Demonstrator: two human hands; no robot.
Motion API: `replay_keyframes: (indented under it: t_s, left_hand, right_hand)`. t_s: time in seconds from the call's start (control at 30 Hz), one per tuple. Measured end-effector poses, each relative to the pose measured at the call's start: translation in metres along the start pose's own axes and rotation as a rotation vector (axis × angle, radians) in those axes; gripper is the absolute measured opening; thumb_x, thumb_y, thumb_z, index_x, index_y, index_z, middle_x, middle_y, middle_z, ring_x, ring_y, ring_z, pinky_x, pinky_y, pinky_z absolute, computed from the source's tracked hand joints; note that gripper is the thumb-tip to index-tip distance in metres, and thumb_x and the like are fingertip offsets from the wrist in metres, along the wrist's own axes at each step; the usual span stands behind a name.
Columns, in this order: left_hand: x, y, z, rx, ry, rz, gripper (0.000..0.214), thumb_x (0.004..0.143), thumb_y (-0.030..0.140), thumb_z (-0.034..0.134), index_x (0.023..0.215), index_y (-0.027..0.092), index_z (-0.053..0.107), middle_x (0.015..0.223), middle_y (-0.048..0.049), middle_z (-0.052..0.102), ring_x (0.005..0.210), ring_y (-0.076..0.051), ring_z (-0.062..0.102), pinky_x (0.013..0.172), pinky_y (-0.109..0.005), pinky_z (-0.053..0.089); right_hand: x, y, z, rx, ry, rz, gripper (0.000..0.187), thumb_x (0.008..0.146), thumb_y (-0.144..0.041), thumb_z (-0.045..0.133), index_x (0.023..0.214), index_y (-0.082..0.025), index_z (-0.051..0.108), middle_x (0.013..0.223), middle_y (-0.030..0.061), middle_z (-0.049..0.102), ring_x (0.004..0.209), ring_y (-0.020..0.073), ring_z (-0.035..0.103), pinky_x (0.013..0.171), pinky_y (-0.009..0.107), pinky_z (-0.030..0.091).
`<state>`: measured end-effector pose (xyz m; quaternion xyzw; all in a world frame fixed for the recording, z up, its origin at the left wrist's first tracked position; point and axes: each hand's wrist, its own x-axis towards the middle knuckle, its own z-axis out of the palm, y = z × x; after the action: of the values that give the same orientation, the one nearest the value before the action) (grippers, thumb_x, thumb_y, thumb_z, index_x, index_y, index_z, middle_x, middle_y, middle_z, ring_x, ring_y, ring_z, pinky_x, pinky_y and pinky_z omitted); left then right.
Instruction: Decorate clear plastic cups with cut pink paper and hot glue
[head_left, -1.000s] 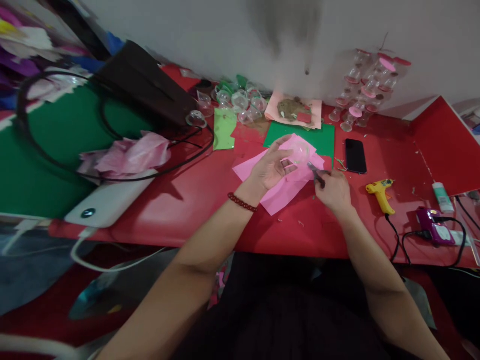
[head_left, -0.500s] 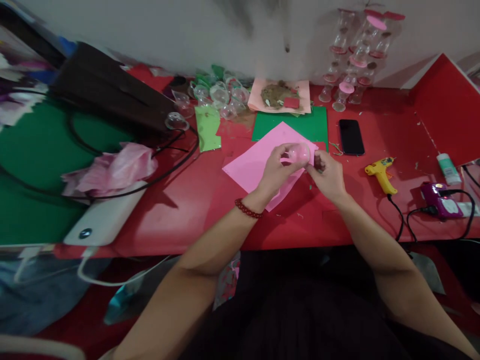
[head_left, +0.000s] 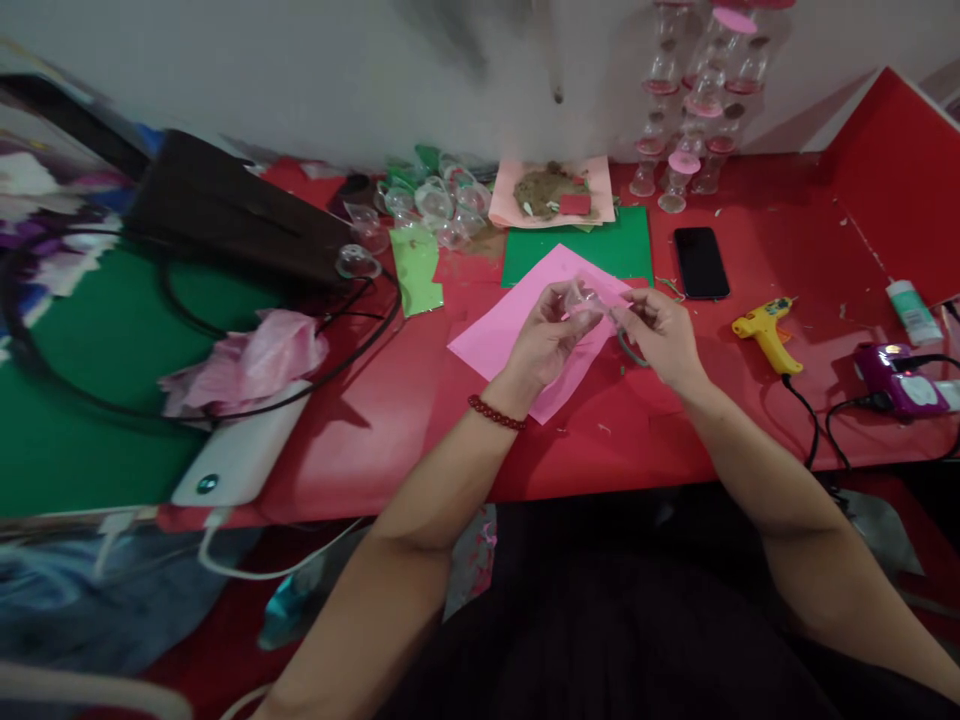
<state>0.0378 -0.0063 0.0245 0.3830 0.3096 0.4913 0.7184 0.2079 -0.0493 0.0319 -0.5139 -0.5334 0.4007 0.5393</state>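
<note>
We are holding a small clear plastic cup (head_left: 583, 300) above the pink paper (head_left: 495, 335) on the red bench (head_left: 420, 420). Our left hand (head_left: 544, 340) is gripping the cup; our right hand (head_left: 660, 335) is pinching small scissors (head_left: 626, 335) beside it. We seem to be trimming, which is calling for steady aim. A glue gun (head_left: 766, 332) is lying nearby.

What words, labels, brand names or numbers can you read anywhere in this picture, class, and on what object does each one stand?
No text can be read.
The white bottle at the right edge of the red table has a label: too small and blurred.
The purple device has a pale panel: blurred.
The phone has a dark screen, showing nothing.
The yellow glue gun shows no legible marking.
</note>
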Motion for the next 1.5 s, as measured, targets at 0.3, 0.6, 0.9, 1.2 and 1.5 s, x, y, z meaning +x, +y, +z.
replay_keyframes:
  t_s: [0.3, 0.6, 0.9, 1.2, 1.5]
  left_hand:
    - [-0.007, -0.016, 0.006, 0.161, -0.005, 0.182, 0.051, 0.06, 0.017, 0.095, 0.098, 0.028, 0.064, 0.114, 0.0009, 0.07, 0.105, -0.018, 0.065, 0.093, -0.03, 0.055]
    - [-0.008, -0.013, 0.002, 0.382, -0.021, 0.306, 0.056, 0.062, 0.036, 0.102, 0.103, 0.028, 0.065, 0.117, -0.0024, 0.066, 0.114, -0.021, 0.065, 0.098, -0.034, 0.054]
    - [0.017, -0.018, -0.023, 0.296, -0.208, 0.391, 0.054, 0.066, 0.042, 0.102, 0.1, 0.027, 0.064, 0.091, 0.0048, 0.067, 0.088, -0.013, 0.069, 0.084, -0.029, 0.061]
    - [0.005, -0.007, -0.014, 0.212, -0.228, 0.208, 0.041, 0.072, 0.026, 0.096, 0.099, 0.024, 0.065, 0.089, 0.0039, 0.07, 0.086, -0.012, 0.071, 0.088, -0.03, 0.061]
    - [0.013, -0.004, -0.02, 0.045, -0.001, 0.13, 0.032, 0.081, 0.029, 0.091, 0.095, 0.025, 0.062, 0.092, 0.0033, 0.074, 0.094, -0.013, 0.076, 0.098, -0.033, 0.062]
  right_hand:
    - [0.0, -0.001, 0.007, 0.32, -0.076, 0.35, 0.062, 0.075, -0.064, 0.09, 0.104, -0.028, 0.049, 0.071, -0.0075, 0.068, 0.053, 0.0089, 0.059, 0.047, 0.02, 0.038]
    - [0.004, -0.009, 0.004, 0.288, -0.155, 0.54, 0.039, 0.092, -0.037, 0.086, 0.074, -0.02, 0.056, 0.048, -0.0095, 0.044, 0.038, 0.0015, 0.027, 0.037, 0.018, 0.017]
    - [0.002, -0.015, -0.004, 0.424, -0.278, 0.521, 0.034, 0.094, -0.029, 0.083, 0.077, -0.018, 0.056, 0.056, -0.0075, 0.052, 0.04, 0.0004, 0.028, 0.039, 0.016, 0.021]
    - [0.007, -0.01, -0.017, 0.469, -0.433, 0.498, 0.028, 0.092, -0.023, 0.081, 0.08, -0.019, 0.056, 0.063, -0.0075, 0.049, 0.045, 0.0023, 0.027, 0.038, 0.015, 0.018]
    - [0.007, 0.001, -0.015, 0.375, -0.346, 0.227, 0.028, 0.087, -0.041, 0.081, 0.077, -0.018, 0.068, 0.058, -0.0049, 0.059, 0.042, 0.0038, 0.033, 0.04, 0.018, 0.025]
